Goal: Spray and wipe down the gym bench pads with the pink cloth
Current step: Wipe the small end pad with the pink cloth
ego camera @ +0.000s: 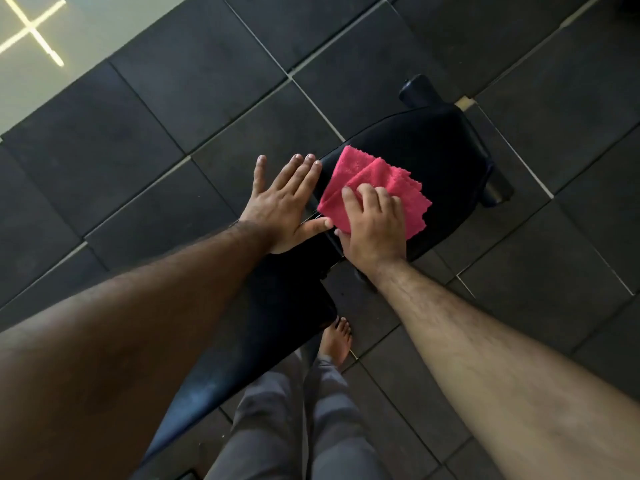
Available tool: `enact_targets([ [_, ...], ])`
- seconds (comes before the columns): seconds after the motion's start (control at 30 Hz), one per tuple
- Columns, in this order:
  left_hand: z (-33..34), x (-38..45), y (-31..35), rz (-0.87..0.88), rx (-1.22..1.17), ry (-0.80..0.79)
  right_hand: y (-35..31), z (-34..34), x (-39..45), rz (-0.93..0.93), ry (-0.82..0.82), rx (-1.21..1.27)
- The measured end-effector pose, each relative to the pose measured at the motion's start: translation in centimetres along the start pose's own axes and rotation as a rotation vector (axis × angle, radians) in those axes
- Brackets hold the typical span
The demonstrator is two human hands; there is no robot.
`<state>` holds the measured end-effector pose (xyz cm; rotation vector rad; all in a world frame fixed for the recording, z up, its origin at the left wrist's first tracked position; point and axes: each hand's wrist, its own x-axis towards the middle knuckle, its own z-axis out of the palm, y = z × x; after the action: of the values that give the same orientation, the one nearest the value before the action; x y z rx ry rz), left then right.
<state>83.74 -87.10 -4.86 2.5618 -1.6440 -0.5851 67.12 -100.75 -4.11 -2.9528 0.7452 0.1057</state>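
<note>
We're looking straight down at a black gym bench running from lower left to right of centre. The seat pad (433, 157) sits right of centre; the longer back pad (277, 306) runs down toward the lower left, mostly under our left forearm. There's a narrow gap between the two pads, near the hands.

The pink cloth (372, 183) is folded and lies flat on the seat pad, at its near-left end, just right of frame centre. Our right hand (372, 226) presses on the cloth's lower half: fingers (349, 197) curled down onto the fabric, slightly spread, palm on top. It's pressing rather than pinching, and we can't tell whether any fold is gripped underneath.

Our left hand (284, 202) lies flat and empty, fingers apart and extended. Its thumb points right, close to the cloth's lower-left edge; we can't tell if they touch. The palm sits at the bench's left edge, over the gap between the pads.

A frame tube end with a black cap (417, 88) sticks out above the seat pad, and another tube end (498, 192) at its right. The floor (138, 150) is dark rubber tiles with pale seams. There's a glossy pale surface with a bright cross-shaped light reflection (33, 29) in the upper left of the frame. One bare foot (336, 342) and grey trouser legs (294, 420) show at bottom centre, just right of the back pad.
</note>
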Motion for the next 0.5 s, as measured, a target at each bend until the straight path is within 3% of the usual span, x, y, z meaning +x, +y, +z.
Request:
enact_targets([
  [0.1,-0.9,-1.5,0.9,-0.082,-0.075,0.021,-1.9,-0.6,-0.1,0.091,0.019,0.046],
  [0.2,-1.9,-4.6,1.7,-0.234,-0.257,0.125,-3.7,-2.6,-0.9,0.142,0.028,0.35],
  [0.37,-2.8,-13.4,2.5,-0.58,-0.673,0.472,-11.0,-7.1,-4.1,0.067,-0.142,0.733],
  [0.5,-2.1,-21.0,2.3,-0.82,-0.872,0.75,-16.7,-8.5,-7.2,0.054,-0.276,0.862],
])
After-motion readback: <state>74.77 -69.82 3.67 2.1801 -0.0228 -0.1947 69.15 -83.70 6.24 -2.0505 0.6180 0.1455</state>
